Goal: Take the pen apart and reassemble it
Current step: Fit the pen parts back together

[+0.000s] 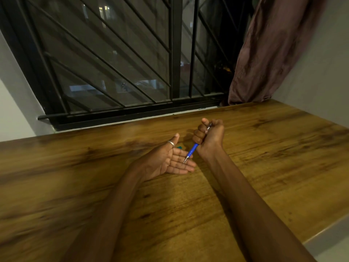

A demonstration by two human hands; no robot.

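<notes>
My right hand (209,135) is closed in a fist around a blue pen (192,150), tip pointing down and left. The pen's silver tip rests over the fingers of my left hand (170,159), which lies palm up and flat on the wooden table (264,157), fingers spread, holding nothing. The pen's silver upper end shows between my right thumb and fingers. A small teal piece (179,147) lies on the table just beyond my left hand, mostly hidden. A silver ring sits on my left thumb.
A barred black window (113,63) runs along the table's far edge. A brownish curtain (273,50) hangs at the far right corner beside a grey wall. The table's right edge (321,233) slants near my right arm.
</notes>
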